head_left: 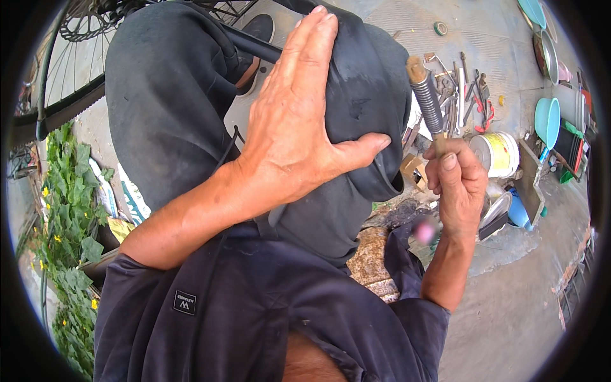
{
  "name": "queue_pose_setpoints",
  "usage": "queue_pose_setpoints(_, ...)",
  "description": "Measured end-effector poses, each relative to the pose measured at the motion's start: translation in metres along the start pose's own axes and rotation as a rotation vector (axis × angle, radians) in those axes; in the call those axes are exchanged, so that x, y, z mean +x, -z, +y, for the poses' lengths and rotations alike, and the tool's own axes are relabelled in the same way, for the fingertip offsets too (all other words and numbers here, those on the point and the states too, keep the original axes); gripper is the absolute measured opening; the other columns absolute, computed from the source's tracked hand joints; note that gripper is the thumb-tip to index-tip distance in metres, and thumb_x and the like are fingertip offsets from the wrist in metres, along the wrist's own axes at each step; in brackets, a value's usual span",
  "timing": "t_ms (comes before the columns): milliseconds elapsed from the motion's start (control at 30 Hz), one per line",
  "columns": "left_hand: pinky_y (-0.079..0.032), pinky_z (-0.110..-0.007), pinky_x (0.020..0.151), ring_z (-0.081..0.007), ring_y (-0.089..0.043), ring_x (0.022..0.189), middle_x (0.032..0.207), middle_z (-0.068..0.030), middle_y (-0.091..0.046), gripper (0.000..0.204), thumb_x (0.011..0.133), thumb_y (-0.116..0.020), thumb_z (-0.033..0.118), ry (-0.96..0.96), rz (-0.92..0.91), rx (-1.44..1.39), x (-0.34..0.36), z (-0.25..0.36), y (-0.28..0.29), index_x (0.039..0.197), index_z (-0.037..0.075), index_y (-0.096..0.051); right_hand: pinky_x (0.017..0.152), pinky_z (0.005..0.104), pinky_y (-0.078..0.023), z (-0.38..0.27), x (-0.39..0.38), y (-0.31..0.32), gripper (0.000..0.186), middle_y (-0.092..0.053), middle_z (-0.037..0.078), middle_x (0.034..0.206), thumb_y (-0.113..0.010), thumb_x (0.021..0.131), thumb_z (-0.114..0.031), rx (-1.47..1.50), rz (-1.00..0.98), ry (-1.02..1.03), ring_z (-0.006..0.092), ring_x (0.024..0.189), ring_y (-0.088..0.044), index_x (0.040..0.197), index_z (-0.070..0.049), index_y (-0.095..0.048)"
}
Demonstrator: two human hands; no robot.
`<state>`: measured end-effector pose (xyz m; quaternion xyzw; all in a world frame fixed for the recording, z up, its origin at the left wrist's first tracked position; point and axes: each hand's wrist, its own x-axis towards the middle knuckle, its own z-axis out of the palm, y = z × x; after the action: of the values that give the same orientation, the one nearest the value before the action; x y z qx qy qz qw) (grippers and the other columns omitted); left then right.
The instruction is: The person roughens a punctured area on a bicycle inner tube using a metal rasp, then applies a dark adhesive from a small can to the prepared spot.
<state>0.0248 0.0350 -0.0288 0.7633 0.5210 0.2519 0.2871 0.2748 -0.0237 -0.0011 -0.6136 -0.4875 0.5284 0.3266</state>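
A: Where's the tube?
B: Centre of the frame, I think: the black tube [358, 137] drapes over the knee, though it blends into the dark trousers [162, 83], so I can't trace every edge. It shows a glossy streak and, just below that, a dark mark [358, 107].
A: How would you work on it well?
B: I'd spread the rubber flat against the leg, without creases, and rest the palm beside the marked spot rather than over it. For the brush [428, 105], light, even strokes seem best, with the bristles [415, 69] off the cloth and grit.
A: And the hands?
B: The left hand [289, 134] is flattened out, fingers together toward the top of the frame, thumb stretched right; it lies on the tube and grasps nothing. The right hand [459, 184], right of centre, curls its fingers and thumb around the lower end of the brush, bristles up.
A: Are the bristles touching the tube?
B: They look apart from it, just beyond its right side.
A: What's farther off?
B: Loose tools [468, 92] on the floor at upper right, a white bucket [496, 155] below them, a teal basin [547, 121] farther right, and a bike wheel [71, 104] at upper left.
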Motion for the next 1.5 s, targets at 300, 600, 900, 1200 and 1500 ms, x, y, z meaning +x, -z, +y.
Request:
queue_pose_setpoints(300,-0.034,-0.045,0.121,-0.04,-0.033,0.15,0.16,-0.0252,-0.033,0.119,0.067,-0.093,0.029,-0.117,0.019,-0.007,0.001,0.0,-0.001,0.159,-0.003,-0.024,0.071,0.0301,-0.051,-0.003,0.002,-0.019,0.052,-0.068,0.009,0.1,-0.071,0.091,0.0,-0.326,0.077,0.212,0.0168,0.08,-0.061,0.141,-0.005,-0.06)
queue_pose_setpoints(600,-0.034,-0.045,0.121,-0.0395,-0.035,0.149,0.16,-0.0243,-0.034,0.117,0.064,-0.092,0.022,-0.115,0.072,-0.025,0.003,0.002,-0.006,0.158,-0.002,-0.026,0.067,0.0323,-0.051,-0.035,-0.004,-0.03,0.054,-0.066,0.012,0.087,-0.069,0.085,0.008,-0.727,0.014,0.429,0.0216,0.07,-0.062,0.138,-0.005,-0.065)
queue_pose_setpoints(900,-0.036,-0.045,0.12,-0.0397,-0.036,0.148,0.158,-0.0245,-0.036,0.116,0.063,-0.092,0.019,-0.084,0.077,-0.044,0.001,0.003,-0.007,0.157,-0.003,-0.027,0.068,0.0354,-0.053,-0.047,-0.006,-0.048,0.06,-0.069,0.014,0.091,-0.069,0.083,0.011,-0.849,0.086,0.361,0.0267,0.07,-0.065,0.139,-0.008,-0.064)
queue_pose_setpoints(1200,-0.038,-0.046,0.118,-0.041,-0.037,0.148,0.159,-0.0258,-0.035,0.118,0.063,-0.092,0.019,-0.117,0.076,-0.049,0.004,0.006,-0.009,0.158,-0.003,-0.025,0.073,0.0341,-0.054,-0.054,-0.007,-0.046,0.054,-0.071,0.017,0.095,-0.068,0.087,0.01,-0.827,0.082,0.274,0.0257,0.076,-0.068,0.138,-0.008,-0.065)
queue_pose_setpoints(1500,-0.04,-0.045,0.117,-0.0415,-0.037,0.147,0.159,-0.026,-0.033,0.119,0.062,-0.093,0.021,-0.096,0.059,-0.059,0.004,0.008,-0.008,0.158,-0.003,-0.025,0.082,0.0307,-0.055,-0.057,-0.005,-0.043,0.049,-0.074,0.02,0.112,-0.066,0.091,0.009,-0.833,0.056,0.271,0.0254,0.094,-0.074,0.138,-0.004,-0.064)
